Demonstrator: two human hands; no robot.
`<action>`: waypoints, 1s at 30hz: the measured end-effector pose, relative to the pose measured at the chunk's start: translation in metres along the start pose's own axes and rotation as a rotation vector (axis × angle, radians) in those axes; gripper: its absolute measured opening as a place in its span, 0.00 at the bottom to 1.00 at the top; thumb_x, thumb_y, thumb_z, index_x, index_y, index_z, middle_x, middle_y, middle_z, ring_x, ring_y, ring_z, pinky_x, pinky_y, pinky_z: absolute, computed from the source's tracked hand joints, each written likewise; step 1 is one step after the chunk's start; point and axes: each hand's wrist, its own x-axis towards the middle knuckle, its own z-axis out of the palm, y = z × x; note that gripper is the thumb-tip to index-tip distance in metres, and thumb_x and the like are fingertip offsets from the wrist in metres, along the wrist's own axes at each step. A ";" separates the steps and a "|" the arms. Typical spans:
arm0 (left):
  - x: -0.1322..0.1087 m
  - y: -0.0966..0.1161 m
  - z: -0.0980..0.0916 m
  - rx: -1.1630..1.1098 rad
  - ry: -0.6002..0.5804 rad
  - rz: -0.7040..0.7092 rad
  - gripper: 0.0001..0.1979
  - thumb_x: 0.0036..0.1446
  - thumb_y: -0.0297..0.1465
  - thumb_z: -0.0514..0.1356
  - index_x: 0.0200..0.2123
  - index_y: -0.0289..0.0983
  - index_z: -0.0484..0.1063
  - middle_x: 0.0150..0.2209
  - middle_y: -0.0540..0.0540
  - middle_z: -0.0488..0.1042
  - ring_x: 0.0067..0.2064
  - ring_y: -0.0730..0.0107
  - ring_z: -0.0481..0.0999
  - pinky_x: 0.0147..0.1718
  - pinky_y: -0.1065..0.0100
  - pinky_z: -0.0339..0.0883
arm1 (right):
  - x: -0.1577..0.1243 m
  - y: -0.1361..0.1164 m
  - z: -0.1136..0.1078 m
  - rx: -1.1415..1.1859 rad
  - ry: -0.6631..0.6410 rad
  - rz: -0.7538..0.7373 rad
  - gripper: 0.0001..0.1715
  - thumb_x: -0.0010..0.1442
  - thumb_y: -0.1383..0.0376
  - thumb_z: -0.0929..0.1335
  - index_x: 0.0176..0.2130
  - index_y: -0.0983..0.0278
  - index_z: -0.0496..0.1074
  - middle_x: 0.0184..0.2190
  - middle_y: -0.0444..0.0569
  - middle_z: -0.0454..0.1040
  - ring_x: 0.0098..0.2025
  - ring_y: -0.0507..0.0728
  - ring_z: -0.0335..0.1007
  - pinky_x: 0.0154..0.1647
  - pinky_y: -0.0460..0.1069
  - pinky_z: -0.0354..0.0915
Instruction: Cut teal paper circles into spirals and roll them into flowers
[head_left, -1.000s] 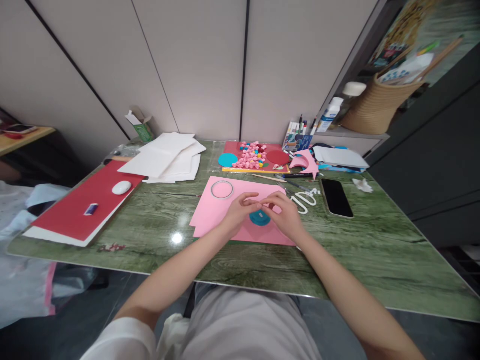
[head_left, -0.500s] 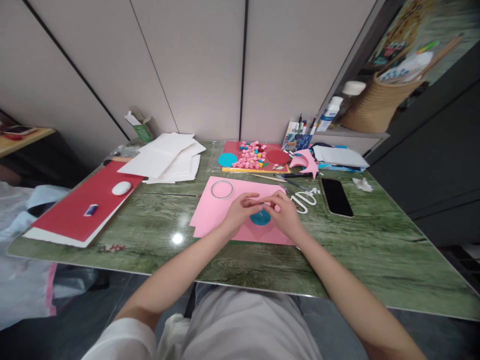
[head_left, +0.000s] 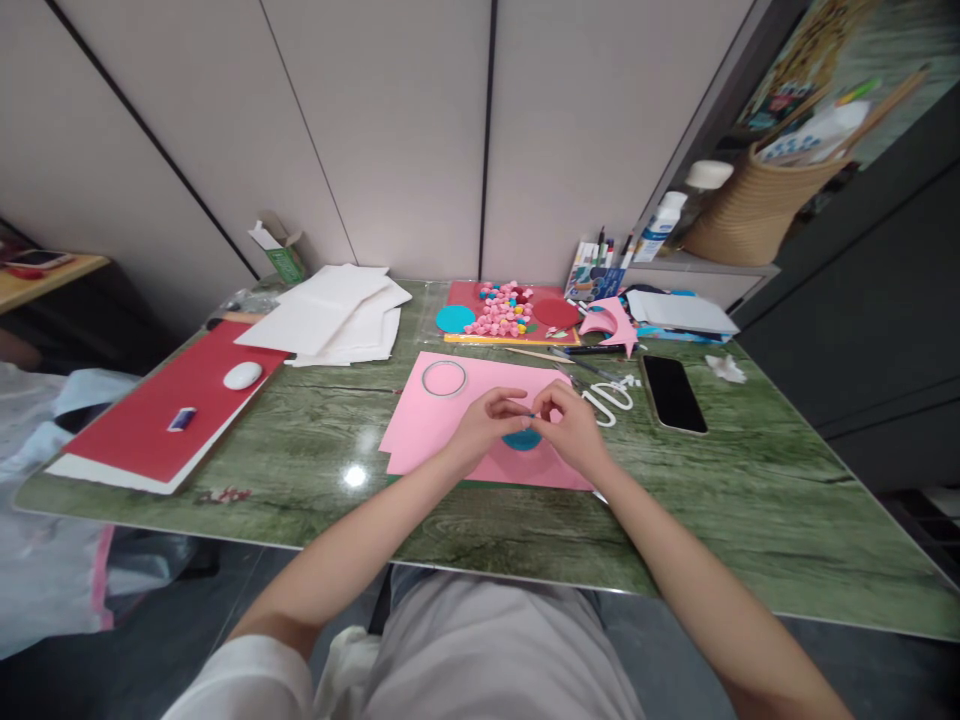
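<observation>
Your two hands meet over the pink paper (head_left: 420, 430) on the green table (head_left: 750, 540). Your right hand (head_left: 574, 430) is closed at the fingertips, thumb and forefinger pinching a small blue piece (head_left: 532, 415). Your left hand (head_left: 489, 428) comes at it from the other side, fingers curled and thumb tip up against the same spot; you cannot tell from this view whether it grips the piece too or only steadies it. Just below your fingertips a blue disc (head_left: 523, 441) lies on the pink paper, its far part hidden by your hands.

Near the paper's far left corner lies a thin ring (head_left: 424, 378). Just right of the paper you have some white loops (head_left: 615, 399), and beyond them a black phone (head_left: 674, 394). Behind the paper, a heap of small, mostly pink pieces (head_left: 499, 318) sits between a light blue circle (head_left: 455, 319) and a red circle (head_left: 556, 312). Well to your left, a white rounded thing (head_left: 243, 375) and a small purple tube (head_left: 182, 419) rest on a red sheet (head_left: 150, 400).
</observation>
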 end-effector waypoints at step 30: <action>0.003 -0.003 -0.005 -0.067 0.023 -0.005 0.21 0.38 0.26 0.66 0.40 0.34 0.69 0.29 0.48 0.74 0.32 0.73 0.72 0.36 0.69 0.61 | -0.003 0.005 0.003 -0.034 -0.041 -0.042 0.09 0.52 0.70 0.67 0.35 0.59 0.74 0.28 0.44 0.61 0.31 0.52 0.62 0.32 0.48 0.61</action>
